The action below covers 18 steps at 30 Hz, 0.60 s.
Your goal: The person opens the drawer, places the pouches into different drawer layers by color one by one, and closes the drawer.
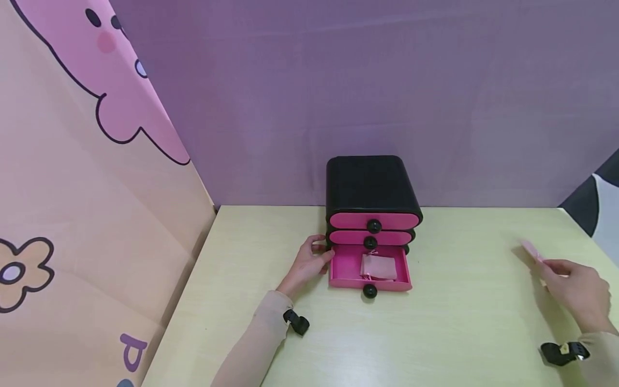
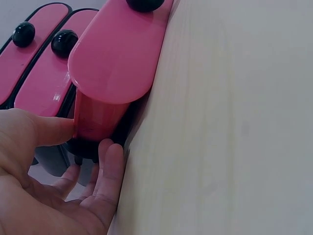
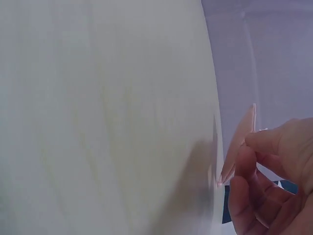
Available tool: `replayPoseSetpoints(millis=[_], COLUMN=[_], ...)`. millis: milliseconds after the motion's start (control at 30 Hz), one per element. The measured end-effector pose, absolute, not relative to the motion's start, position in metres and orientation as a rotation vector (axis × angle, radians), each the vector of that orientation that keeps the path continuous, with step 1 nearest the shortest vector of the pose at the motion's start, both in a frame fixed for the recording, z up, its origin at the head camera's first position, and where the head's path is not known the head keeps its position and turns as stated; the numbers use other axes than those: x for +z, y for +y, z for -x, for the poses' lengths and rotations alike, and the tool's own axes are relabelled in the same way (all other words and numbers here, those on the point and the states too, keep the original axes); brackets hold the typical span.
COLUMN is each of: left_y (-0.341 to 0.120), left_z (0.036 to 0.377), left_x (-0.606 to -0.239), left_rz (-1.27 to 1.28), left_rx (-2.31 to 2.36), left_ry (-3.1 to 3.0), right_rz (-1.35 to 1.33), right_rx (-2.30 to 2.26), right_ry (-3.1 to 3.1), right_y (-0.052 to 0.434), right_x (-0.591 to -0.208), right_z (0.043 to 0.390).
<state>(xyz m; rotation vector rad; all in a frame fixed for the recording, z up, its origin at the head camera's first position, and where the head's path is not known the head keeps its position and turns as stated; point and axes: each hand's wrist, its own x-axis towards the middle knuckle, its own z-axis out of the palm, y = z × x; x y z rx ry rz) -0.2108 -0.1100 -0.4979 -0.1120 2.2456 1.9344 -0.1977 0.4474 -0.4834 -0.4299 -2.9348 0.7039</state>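
My left hand [image 1: 309,263] rests against the left side of the small drawer chest [image 1: 369,185] at frame centre, thumb on the pulled-out bottom drawer [image 1: 338,266], fingers loosely extended, gripping nothing. My right hand [image 1: 575,293], at the right edge, pinches a thin pink pouch [image 1: 532,250] lifted off the table [image 1: 459,322]. Judged step: carrying it over; next calls for clearing the drawer's rim. A matching soft pouch [image 1: 379,267] lies inside. Glossy black shell, pink fronts, round knobs.

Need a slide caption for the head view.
Left hand steadies drawer box, bottom drawer open; right hand pinches pink pouch.
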Motion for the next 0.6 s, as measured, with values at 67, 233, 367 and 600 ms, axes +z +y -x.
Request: replayPoseSetpoints(millis=[67, 233, 367, 600], left_y=[-0.11, -0.11, -0.111, -0.111], left_z=[0.211, 0.211, 0.212, 0.212], left_x=[-0.498, -0.497, -0.497, -0.498], left_rz=[0.111, 0.113, 0.111, 0.106], left_rx=[1.932, 1.936, 1.946, 1.947], left_ry=[2.249, 2.238, 2.224, 2.222], right_rz=[0.406, 0.35, 0.321, 0.317], right_rx=[0.707, 0.714, 0.732, 0.768], right_ry=[-2.925, -2.901, -2.885, -2.889], right_y=[0.444, 0.439, 0.434, 0.427], right_x=[-0.481, -0.476, -0.473, -0.47], right_z=[0.197, 0.194, 0.192, 0.188])
